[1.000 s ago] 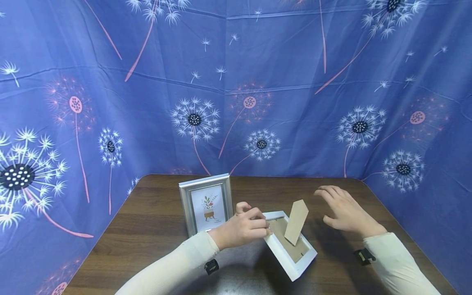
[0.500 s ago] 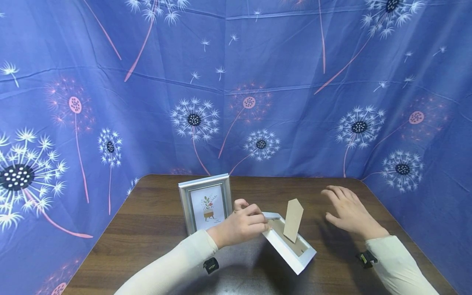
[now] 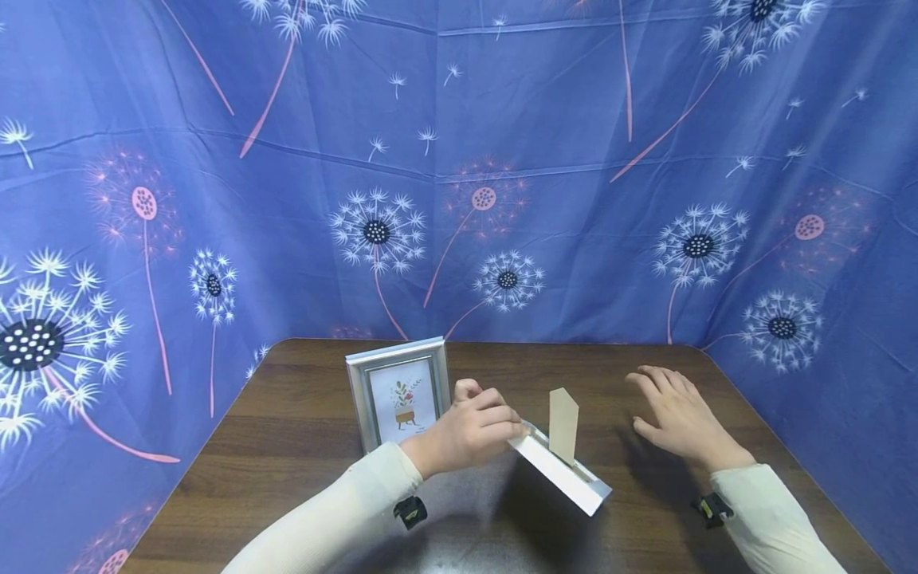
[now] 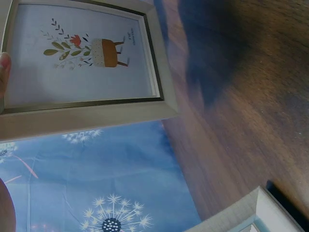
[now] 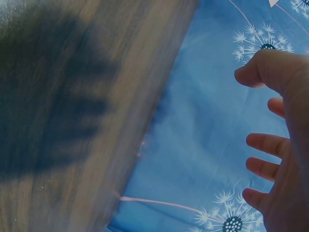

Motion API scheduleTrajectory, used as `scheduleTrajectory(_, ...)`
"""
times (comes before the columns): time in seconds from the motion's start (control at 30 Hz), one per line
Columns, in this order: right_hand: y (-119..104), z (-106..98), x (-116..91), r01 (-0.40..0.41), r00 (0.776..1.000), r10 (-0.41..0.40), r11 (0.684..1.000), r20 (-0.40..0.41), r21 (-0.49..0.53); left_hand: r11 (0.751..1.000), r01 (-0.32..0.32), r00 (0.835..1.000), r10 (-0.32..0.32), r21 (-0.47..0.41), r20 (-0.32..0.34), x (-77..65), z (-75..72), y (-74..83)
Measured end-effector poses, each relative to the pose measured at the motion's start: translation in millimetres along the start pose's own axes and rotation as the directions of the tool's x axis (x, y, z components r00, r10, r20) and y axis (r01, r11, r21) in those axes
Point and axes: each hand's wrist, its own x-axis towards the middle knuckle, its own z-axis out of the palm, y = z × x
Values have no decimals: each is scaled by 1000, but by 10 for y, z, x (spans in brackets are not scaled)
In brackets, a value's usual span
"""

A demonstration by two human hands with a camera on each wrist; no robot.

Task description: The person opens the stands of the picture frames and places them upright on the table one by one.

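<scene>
My left hand (image 3: 469,426) grips a white picture frame (image 3: 559,478) by its upper left edge, fingers curled over it. The frame is tilted above the table, its back turned up and away, and a tan easel leg (image 3: 563,422) sticks up from that back. In the left wrist view the front of the held frame (image 4: 91,118) shows a print of a potted plant, with a fingertip (image 4: 4,67) at its edge. A silver picture frame (image 3: 362,402) with a similar print stands upright behind my left hand. My right hand (image 3: 684,418) hovers at the right with relaxed fingers, holding nothing.
A brown wooden table (image 3: 287,446) lies beneath both hands. Behind and at the sides hangs a blue cloth (image 3: 574,263) with a dandelion pattern. Both wrists carry small black devices, and the right hand's shadow falls on the table.
The left hand has turned the held frame, raising its near lower corner so its back tips away and shows less. The right hand has shifted slightly right. The silver frame stays put.
</scene>
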Motion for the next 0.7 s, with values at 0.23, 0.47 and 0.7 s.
scheduleTrajectory(0.23,-33,48,-39,-10,1000,10,1000,-13,-12,1000,15,1000,-15,-15,3,39,-34,-12)
scheduleTrajectory(0.47,-64,90,-83,-24,1000,23,999,-9,-28,997,52,999,-51,-53,19,75,-54,-26)
scheduleTrajectory(0.7,-116,76,-114,-55,998,55,998,0,-30,992,80,996,-76,-102,43,89,-85,-27)
